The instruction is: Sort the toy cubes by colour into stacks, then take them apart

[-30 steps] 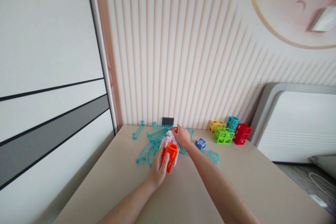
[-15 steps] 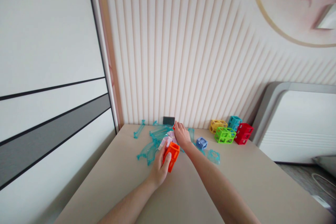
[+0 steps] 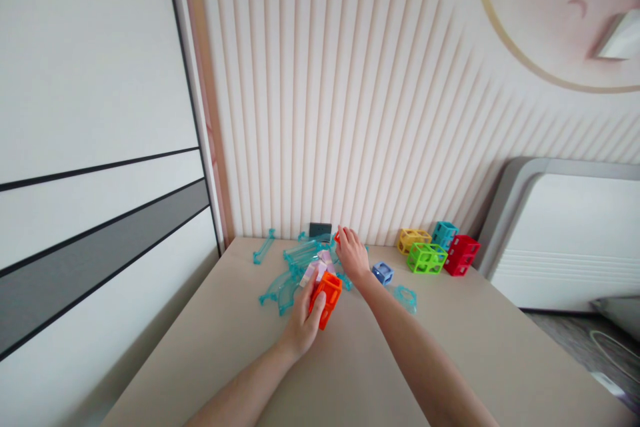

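My left hand (image 3: 303, 323) is wrapped around an orange openwork block (image 3: 331, 288), shaped like two joined cubes and held tilted above the table. Beyond it, my right hand (image 3: 353, 257) has its fingers closed on a small red-orange piece (image 3: 337, 237), mostly hidden by the fingers. Translucent teal track pieces (image 3: 301, 254) lie in a pile to the left of and beneath the hands. Pale pink-and-white pieces (image 3: 326, 260) rest on this pile, partly behind my left fingers. A blue openwork cube (image 3: 383, 273) sits just right of my right wrist.
At the back right stand yellow (image 3: 413, 240), teal (image 3: 445, 235), green (image 3: 427, 258) and red (image 3: 462, 255) openwork blocks. A dark flat box (image 3: 320, 231) is by the ribbed wall (image 3: 310, 93). One teal ring piece (image 3: 405, 298) lies right of my right forearm. A white cabinet (image 3: 100, 80) bounds the left side.
My right hand has shifted slightly to the right, off the pile, with the small red-orange piece at its fingertips. My left hand keeps the orange block in nearly the same place.
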The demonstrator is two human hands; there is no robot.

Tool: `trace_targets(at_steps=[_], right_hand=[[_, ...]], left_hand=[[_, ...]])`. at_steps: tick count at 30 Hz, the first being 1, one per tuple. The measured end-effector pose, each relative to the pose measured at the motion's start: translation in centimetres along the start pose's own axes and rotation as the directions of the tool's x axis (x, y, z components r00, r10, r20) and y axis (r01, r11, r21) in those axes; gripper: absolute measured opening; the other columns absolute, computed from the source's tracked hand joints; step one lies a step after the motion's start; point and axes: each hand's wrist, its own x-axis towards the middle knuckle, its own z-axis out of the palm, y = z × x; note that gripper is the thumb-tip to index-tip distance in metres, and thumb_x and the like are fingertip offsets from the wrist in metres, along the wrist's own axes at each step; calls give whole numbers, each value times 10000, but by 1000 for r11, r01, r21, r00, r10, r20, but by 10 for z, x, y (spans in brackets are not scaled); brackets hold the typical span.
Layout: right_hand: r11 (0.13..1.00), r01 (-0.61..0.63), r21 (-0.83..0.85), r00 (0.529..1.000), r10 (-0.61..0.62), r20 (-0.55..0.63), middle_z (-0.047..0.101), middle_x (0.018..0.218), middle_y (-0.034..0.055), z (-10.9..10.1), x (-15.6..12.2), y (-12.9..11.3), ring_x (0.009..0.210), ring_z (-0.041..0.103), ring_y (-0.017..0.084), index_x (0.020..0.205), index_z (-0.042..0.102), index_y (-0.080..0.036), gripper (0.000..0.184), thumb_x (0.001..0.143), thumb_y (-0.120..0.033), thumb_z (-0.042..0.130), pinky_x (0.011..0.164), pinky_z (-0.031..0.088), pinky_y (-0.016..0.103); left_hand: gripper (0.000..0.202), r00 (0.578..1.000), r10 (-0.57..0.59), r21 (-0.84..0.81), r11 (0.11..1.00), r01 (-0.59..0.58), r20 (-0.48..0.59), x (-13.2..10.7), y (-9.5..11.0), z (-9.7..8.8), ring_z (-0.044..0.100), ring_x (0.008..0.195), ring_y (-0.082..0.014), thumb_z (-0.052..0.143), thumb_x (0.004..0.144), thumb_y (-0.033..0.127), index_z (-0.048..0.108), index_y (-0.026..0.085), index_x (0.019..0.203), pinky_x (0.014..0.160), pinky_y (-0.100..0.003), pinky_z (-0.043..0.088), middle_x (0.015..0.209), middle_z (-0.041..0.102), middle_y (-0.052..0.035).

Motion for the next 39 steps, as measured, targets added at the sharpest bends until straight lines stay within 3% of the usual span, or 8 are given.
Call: trace_targets(at_steps=[9,15,31,39], right_hand=[[965,251,-80,965,-244,95,418,1505,157,-4,5,3,1314,401,320,1346,541,-204,423,964,-88,402,919,524,428],[942,321,-96,942,-307,136,475,1443,159,-4,11,4,1184,481,314,1168,649,-194,309,965,-113,430,908,484,449],[961,244,-129,964,-225,145,577,1199,187,-3,8,9,1058,525,296,1094,652,-156,274,960,-93,422,787,496,393],[987,160,-19,984,-158,79,591,1170,169,-1,5,13,1055,538,295,1049,652,-179,244,928,-75,468,809,508,409]], left_hand=[[584,1000,-26,14,1000,26,-3,0,1,1,332,1465,-276,458,972,501,421,234,1490,1201,-458,311,1564,412,-83],[574,1000,-31,12,999,31,-4,0,3,2,314,1474,-270,452,976,491,424,230,1487,1204,-456,311,1570,404,-74],[555,1000,-13,19,1000,13,-6,-1,4,1,366,1448,-292,463,981,469,435,237,1484,1189,-472,349,1537,456,-81],[593,999,-37,7,999,37,11,-1,1,2,322,1469,-293,450,975,516,414,234,1495,1205,-466,315,1566,408,-80]])
